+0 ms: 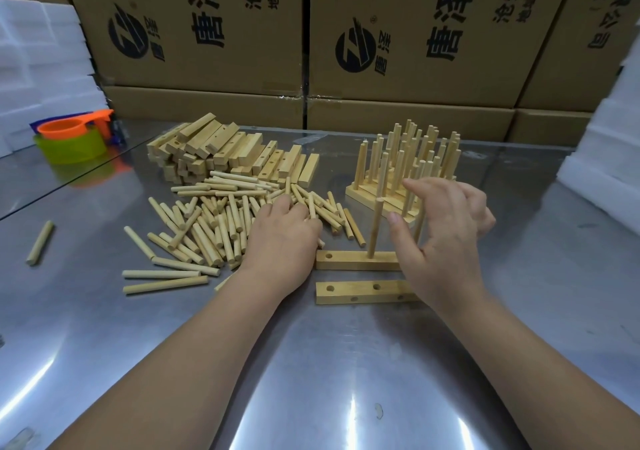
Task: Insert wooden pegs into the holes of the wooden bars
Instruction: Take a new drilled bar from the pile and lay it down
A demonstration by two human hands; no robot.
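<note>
Digging into peg pile (207, 221) at 10 o'clock of working bar (346, 261) with left hand (282, 233), fingers curled, catch hidden. Holding right hand (446, 231) loosely spread, gripping nothing, at 3 o'clock of upright peg (375, 228). Keep pegs plumb, press straight down, brace bar, probably fill 9 o'clock hole next.

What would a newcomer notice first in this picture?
First comes the big heap of loose wooden pegs at centre-left of the metal table, with the left hand on it. Next is the cluster of finished bars bristling with upright pegs at right rear. In front of it, the right hand is beside a wooden bar with a standing peg.
</note>
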